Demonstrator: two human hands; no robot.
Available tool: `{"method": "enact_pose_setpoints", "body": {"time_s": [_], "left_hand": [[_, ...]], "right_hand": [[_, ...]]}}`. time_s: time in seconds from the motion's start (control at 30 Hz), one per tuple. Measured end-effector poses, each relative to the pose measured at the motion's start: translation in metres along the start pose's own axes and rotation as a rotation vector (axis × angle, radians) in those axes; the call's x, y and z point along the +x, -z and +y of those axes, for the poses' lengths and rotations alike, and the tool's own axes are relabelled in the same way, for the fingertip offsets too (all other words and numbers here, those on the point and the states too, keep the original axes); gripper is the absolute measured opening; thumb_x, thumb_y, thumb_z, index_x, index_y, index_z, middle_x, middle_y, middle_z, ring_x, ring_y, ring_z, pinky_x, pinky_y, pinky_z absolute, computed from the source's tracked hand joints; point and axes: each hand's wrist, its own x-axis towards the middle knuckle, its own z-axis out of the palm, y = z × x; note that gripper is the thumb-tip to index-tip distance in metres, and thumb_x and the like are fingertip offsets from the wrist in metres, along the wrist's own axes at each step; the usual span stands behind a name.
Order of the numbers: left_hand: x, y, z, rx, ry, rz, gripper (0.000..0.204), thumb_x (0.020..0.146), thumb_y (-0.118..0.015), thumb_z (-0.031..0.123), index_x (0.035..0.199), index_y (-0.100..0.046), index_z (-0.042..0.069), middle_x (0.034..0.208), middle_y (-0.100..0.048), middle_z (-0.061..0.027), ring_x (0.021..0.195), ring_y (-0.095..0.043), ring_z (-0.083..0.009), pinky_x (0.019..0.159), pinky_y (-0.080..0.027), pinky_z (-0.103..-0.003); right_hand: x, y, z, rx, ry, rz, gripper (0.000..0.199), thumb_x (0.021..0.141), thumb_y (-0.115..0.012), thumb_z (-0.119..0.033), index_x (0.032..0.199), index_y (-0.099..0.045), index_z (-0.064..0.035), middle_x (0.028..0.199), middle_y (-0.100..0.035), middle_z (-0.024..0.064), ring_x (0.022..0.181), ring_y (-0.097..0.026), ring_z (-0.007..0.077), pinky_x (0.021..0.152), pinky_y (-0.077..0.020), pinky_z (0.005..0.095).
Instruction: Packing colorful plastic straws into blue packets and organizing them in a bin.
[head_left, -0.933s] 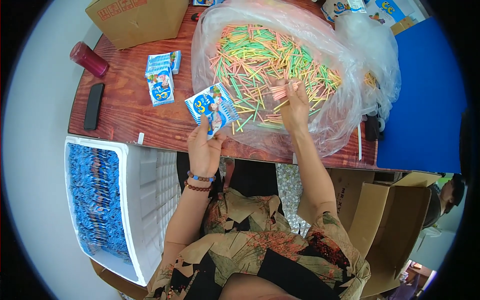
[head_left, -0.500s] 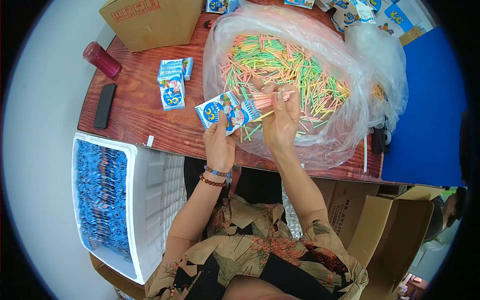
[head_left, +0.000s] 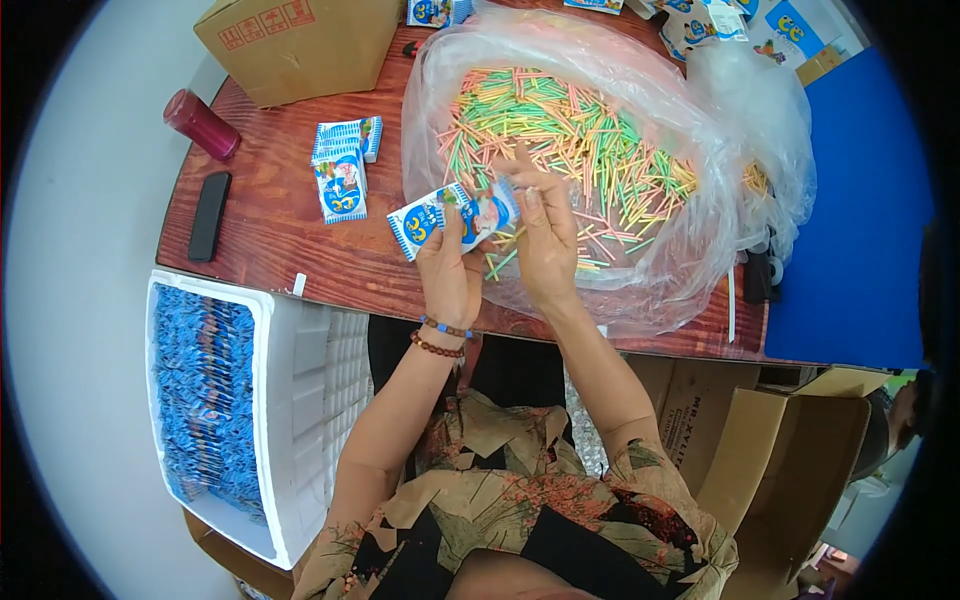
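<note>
My left hand (head_left: 447,268) is closed on small blue-and-white candy packets (head_left: 425,220), held over the near edge of an open clear plastic bag (head_left: 440,60). Two seem to overlap there. My right hand (head_left: 545,235) has its thumb and fingers at the raised right end of one packet (head_left: 490,212), and its fingertips are a little blurred. No sticks show in my right hand. Behind it, the bag holds a heap of thin pink, green and yellow candy sticks (head_left: 560,120). Several loose sticks lie near its front edge.
More packets (head_left: 342,185) lie left of my hands. Around them are a black phone (head_left: 209,217), a dark red cup (head_left: 203,125) and a cardboard box (head_left: 300,50). A white foam box (head_left: 265,420) full of packets stands lower left; an open carton (head_left: 790,470) is lower right, below a blue board (head_left: 845,220).
The bundle of pink sticks in my right hand has gone from sight, apparently into the packet. My right hand has shifted slightly left, its fingers now at the packet's end.
</note>
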Motion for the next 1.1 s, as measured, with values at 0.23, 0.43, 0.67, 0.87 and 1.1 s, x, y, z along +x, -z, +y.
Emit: {"method": "enact_pose_setpoints", "body": {"time_s": [0.23, 0.43, 0.67, 0.87, 1.1], "left_hand": [[0.009, 0.005, -0.002, -0.101, 0.021, -0.07, 0.023, 0.097, -0.055, 0.026, 0.101, -0.062, 0.005, 0.096, -0.067, -0.0033, 0.083, -0.063, -0.0127, 0.069, -0.051, -0.028], [0.003, 0.001, 0.002, -0.163, -0.014, -0.1, 0.024, 0.098, -0.052, 0.026, 0.106, -0.061, 0.005, 0.104, -0.067, -0.0056, 0.09, -0.064, -0.0145, 0.075, -0.052, -0.029], [-0.003, 0.022, 0.015, -0.261, -0.023, -0.21, 0.025, 0.098, -0.052, 0.021, 0.118, -0.055, 0.006, 0.116, -0.062, -0.0061, 0.103, -0.059, -0.0154, 0.085, -0.05, -0.034], [-0.014, 0.034, 0.037, 0.123, -0.423, 0.025, 0.03, 0.098, -0.051, 0.013, 0.127, -0.049, 0.004, 0.123, -0.057, -0.0083, 0.113, -0.054, -0.0158, 0.096, -0.044, -0.033], [-0.019, 0.066, 0.068, 0.389, -0.545, 0.219, 0.034, 0.094, -0.053, 0.004, 0.127, -0.048, 0.002, 0.127, -0.052, -0.0095, 0.12, -0.049, -0.0173, 0.1, -0.04, -0.031]], "right_hand": [[0.004, 0.002, -0.019, 0.056, -0.141, -0.002, 0.03, 0.098, -0.05, -0.019, 0.123, -0.052, -0.0019, 0.14, -0.044, 0.0138, 0.131, -0.04, 0.025, 0.105, -0.0339, 0.0397], [-0.004, 0.0, -0.024, -0.726, -0.262, -0.136, 0.028, 0.089, -0.062, -0.009, 0.115, -0.058, -0.0013, 0.103, -0.061, 0.0044, 0.094, -0.056, 0.0114, 0.083, -0.0476, 0.0267], [0.006, -0.024, -0.045, -0.69, -0.046, -0.236, 0.022, 0.087, -0.061, -0.003, 0.109, -0.062, 0.0014, 0.094, -0.065, 0.007, 0.085, -0.061, 0.0155, 0.076, -0.047, 0.0254], [0.011, -0.034, -0.037, -0.901, 0.174, -0.255, 0.019, 0.086, -0.06, -0.001, 0.105, -0.064, -0.0001, 0.092, -0.064, 0.0118, 0.087, -0.062, 0.0227, 0.076, -0.0483, 0.0313], [0.027, -0.044, -0.011, -1.028, 0.254, -0.402, 0.021, 0.083, -0.058, 0.001, 0.103, -0.064, 0.0013, 0.085, -0.062, 0.0143, 0.081, -0.063, 0.029, 0.067, -0.0485, 0.0339]]}}
